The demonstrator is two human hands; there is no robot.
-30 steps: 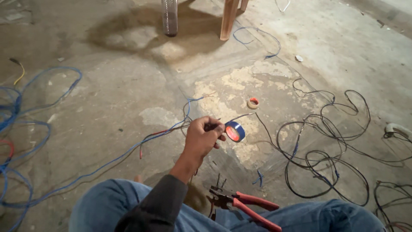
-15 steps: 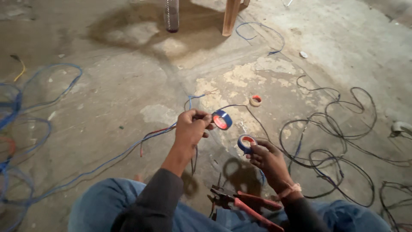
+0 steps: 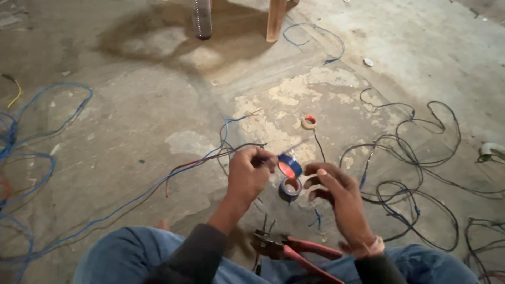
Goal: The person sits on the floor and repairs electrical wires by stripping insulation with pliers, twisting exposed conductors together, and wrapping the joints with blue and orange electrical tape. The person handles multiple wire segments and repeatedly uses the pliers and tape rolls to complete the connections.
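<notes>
Fingers of the left hand (image 3: 247,176) are pinched narrow on the end of a bundle of thin wires (image 3: 208,155), with a blue tape roll (image 3: 289,167) held up just beside the fingertips, its orange-lit core facing the camera. Fingers of the right hand (image 3: 334,192) curl loosely around the edge of a second blue tape roll (image 3: 290,188), which sits directly under the first and nearly touching it; how firmly it is gripped cannot be told.

Everything happens low over a bare concrete floor (image 3: 158,105), stained and patched with pale spots. The wire bundle, blue, red and dark strands together, runs from the left hand out toward the floor's left edge, its long axis slanting down and leftward. Blue cable loops (image 3: 31,158) lie at the far left, and black cable tangles (image 3: 410,173) spread across the right side. A small spent tape core (image 3: 309,122) rests beyond the hands. Red-handled pliers (image 3: 294,250) lie by the person's jeans-clad knees at the bottom edge. A wooden furniture leg (image 3: 276,20) and a metal leg (image 3: 201,18) stand at the top.
</notes>
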